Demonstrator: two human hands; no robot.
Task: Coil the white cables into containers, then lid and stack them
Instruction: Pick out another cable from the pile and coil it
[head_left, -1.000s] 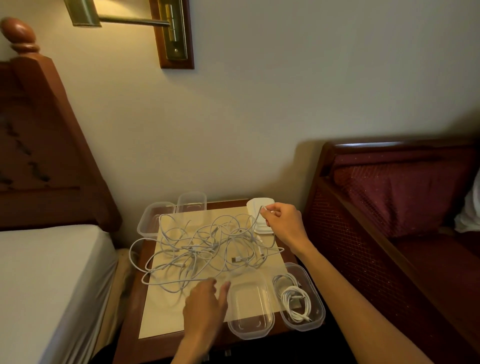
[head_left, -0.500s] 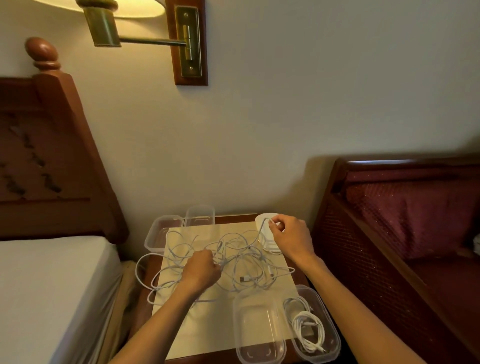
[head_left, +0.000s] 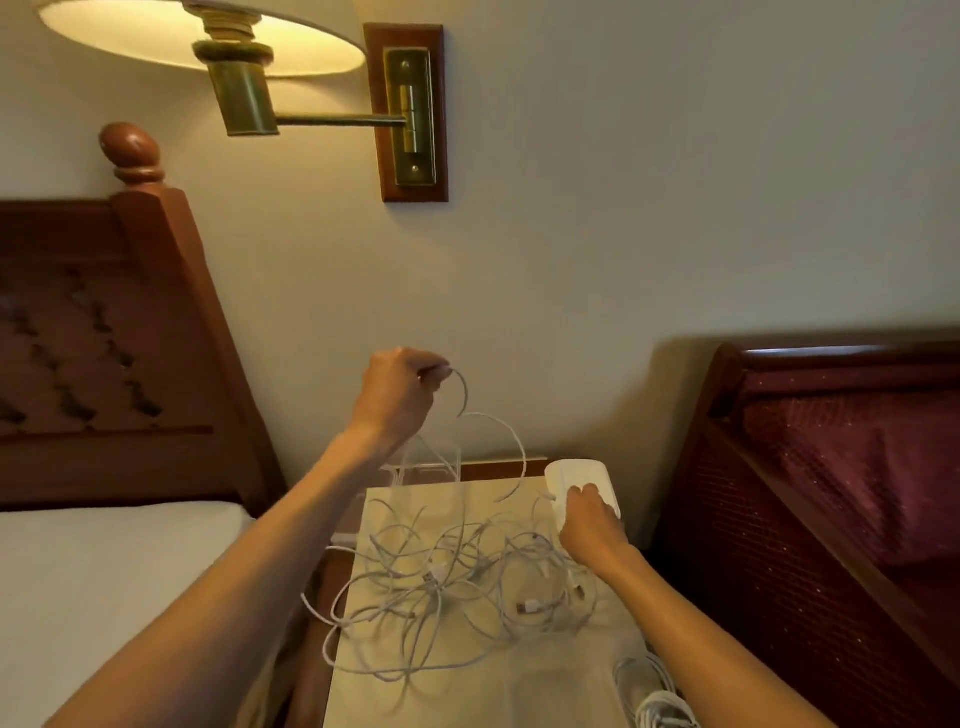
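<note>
On the bedside table (head_left: 524, 691) between two beds, limp, light, tangle-prone white cables (head_left: 447, 587); left hand (head_left: 397, 395) pinching one cable end high, right hand (head_left: 589, 525) seemingly pinching another strand by the lids (head_left: 579, 475); best taken near a plug.

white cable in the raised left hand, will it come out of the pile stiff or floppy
Probably floppy: the white cable sags in loose curves below the left hand pinching it. Likely light, since a fingertip hold lifts it. It may snag and drag others, as it runs into the tangled pile.
</note>
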